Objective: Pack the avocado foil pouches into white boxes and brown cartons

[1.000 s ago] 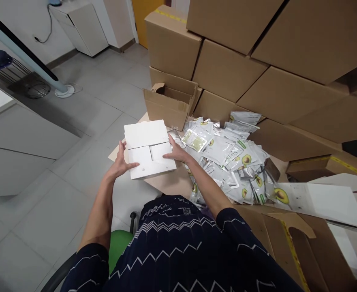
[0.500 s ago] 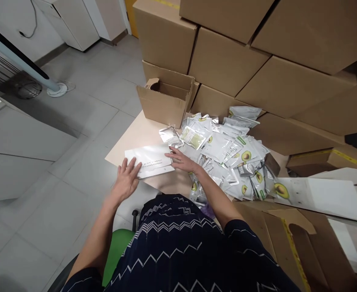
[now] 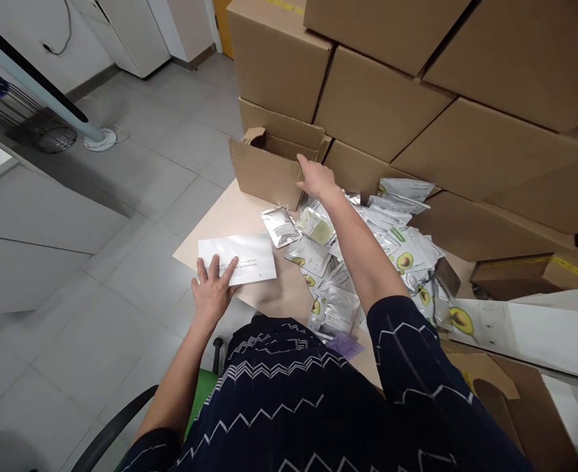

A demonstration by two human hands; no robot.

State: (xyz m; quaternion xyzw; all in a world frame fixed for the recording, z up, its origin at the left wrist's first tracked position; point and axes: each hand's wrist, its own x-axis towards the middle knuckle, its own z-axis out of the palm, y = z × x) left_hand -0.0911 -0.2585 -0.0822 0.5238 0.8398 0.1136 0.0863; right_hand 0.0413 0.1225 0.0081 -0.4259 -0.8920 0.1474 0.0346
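My left hand (image 3: 212, 295) holds a flat white box (image 3: 254, 252) with dark print at the table's near left edge. Its fingers spread over the top, and the thumb lies at the near edge, its tip hidden. Out in front, my right hand (image 3: 317, 178) reaches to the right end of an open cardboard box (image 3: 264, 172). Its thumb and index finger are apart with nothing visible between them; the other fingers are partly hidden. Below it lie a silver packet (image 3: 281, 227) and a green-windowed packet (image 3: 315, 226).
A heap of white avocado-printed pouches (image 3: 404, 259) covers the right of the table (image 3: 210, 226). Stacked cartons (image 3: 357, 98) form a wall behind. A purple packet (image 3: 345, 345) lies near my body. A green chair (image 3: 203, 393) stands at lower left.
My right hand has left the white box and moved forward to the cardboard box. The white box now lies flatter, its lower flap no longer showing. My left hand stays on it.
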